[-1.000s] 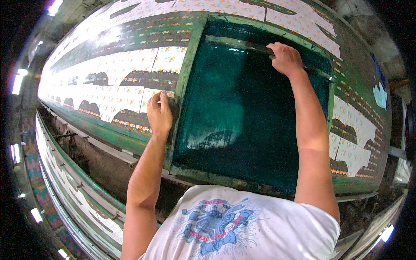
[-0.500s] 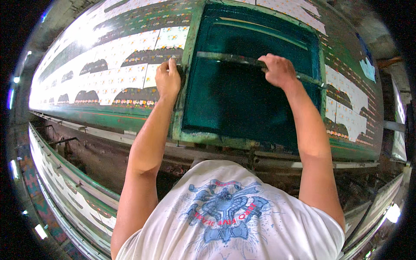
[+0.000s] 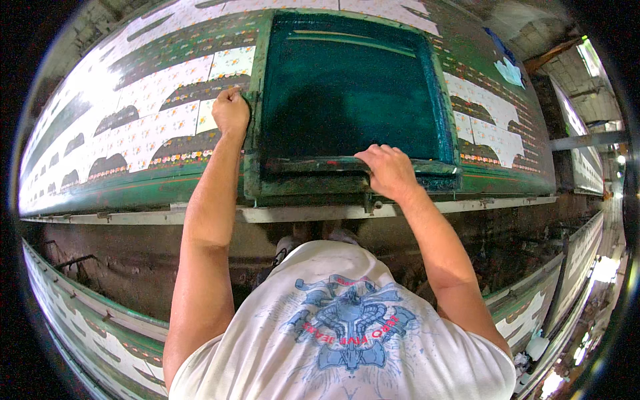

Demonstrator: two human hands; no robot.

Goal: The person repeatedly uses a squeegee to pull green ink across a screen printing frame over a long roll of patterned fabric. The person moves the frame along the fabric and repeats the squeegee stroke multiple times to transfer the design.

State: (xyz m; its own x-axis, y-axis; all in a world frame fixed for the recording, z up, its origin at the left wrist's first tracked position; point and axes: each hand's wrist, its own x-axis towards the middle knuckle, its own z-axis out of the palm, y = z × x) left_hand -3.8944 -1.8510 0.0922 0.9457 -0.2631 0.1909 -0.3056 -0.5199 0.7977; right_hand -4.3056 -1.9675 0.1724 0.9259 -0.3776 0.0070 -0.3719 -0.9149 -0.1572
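A large printing screen [image 3: 360,120] with dark teal mesh and a worn green frame [image 3: 259,73] lies on the long table in front of me. My right hand [image 3: 390,171] is closed over the long dark bar of a squeegee [image 3: 313,165], which lies crosswise at the screen's near end. Just outside the frame's left side, my left hand [image 3: 231,113] is closed in a fist. Whatever it grips, if anything, is hidden by the fingers.
White floral-printed fabric pieces [image 3: 150,137] lie on the green table [image 3: 133,188] on both sides of the screen. A pale blue cloth [image 3: 509,72] rests at the far right. A metal rail [image 3: 140,218] runs along the near edge; another table [image 3: 93,320] stands behind me at the left.
My right hand has drawn the squeegee from the far part of the screen to its near end. My left hand stays beside the frame's left side. The view has shifted.
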